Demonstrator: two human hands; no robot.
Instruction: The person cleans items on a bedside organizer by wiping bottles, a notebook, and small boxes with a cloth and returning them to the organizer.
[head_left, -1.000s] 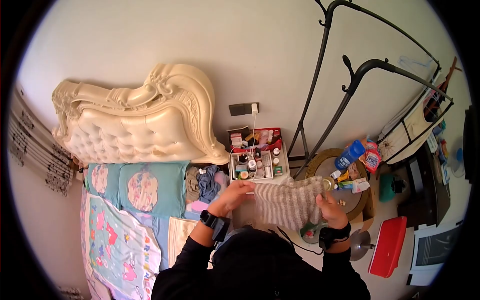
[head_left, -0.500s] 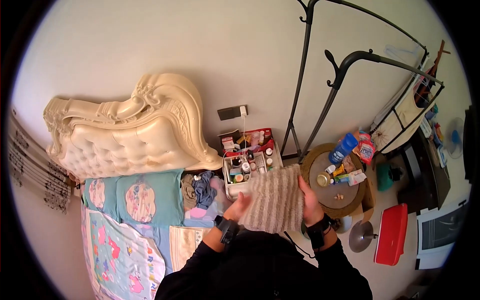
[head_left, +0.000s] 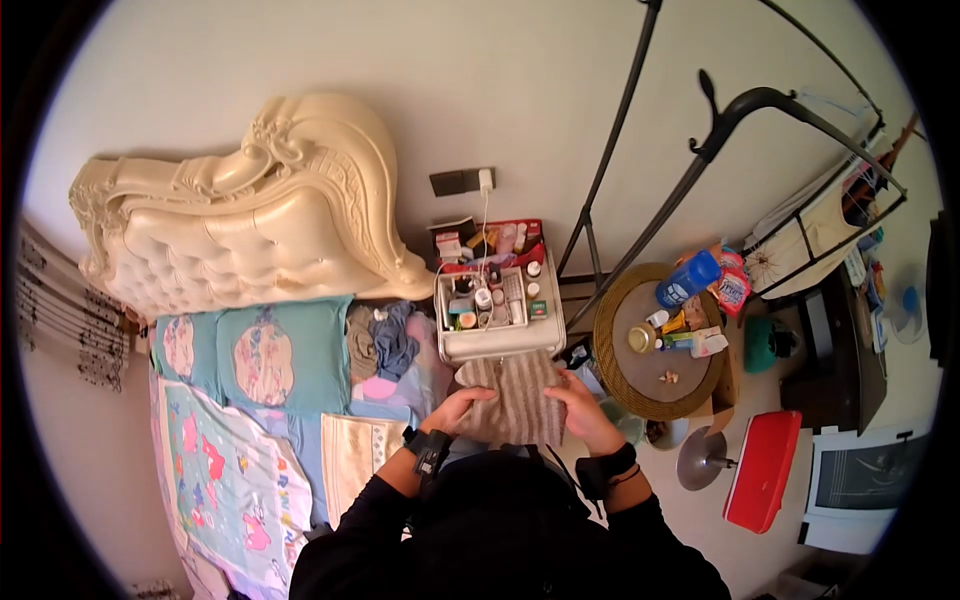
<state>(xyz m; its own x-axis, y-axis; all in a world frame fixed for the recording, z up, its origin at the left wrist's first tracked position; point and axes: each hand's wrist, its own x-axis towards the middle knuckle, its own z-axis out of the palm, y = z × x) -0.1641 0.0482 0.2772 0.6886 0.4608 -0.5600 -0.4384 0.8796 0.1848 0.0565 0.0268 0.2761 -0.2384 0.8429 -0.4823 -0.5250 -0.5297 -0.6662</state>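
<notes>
A fuzzy cloth (head_left: 512, 402) with beige and brown stripes is stretched between my hands in front of my body. At its left edge my left hand (head_left: 457, 410) grips it, thumb lying along the front. My right hand (head_left: 588, 412) pinches the opposite edge near the upper corner. The fingers behind the cloth are hidden. Just beyond it stands a white bedside cabinet (head_left: 490, 347), bearing a white divided organizer (head_left: 520, 318) of small bottles and a red box (head_left: 532, 228) of packets.
To the right, a round woven-rim table (head_left: 607, 365) carries a blue canister (head_left: 688, 279), a jar and tubes. A black clothes rack (head_left: 660, 170) rises behind it. Farther right are a red stool seat (head_left: 765, 472) and a white appliance (head_left: 865, 470). The bed's tufted headboard (head_left: 240, 245) and teal pillow (head_left: 315, 335) lie left.
The cloth has come down and closer to my body, now held lower and looking shorter. My right hand has moved down and left with it. The camera view has shifted.
</notes>
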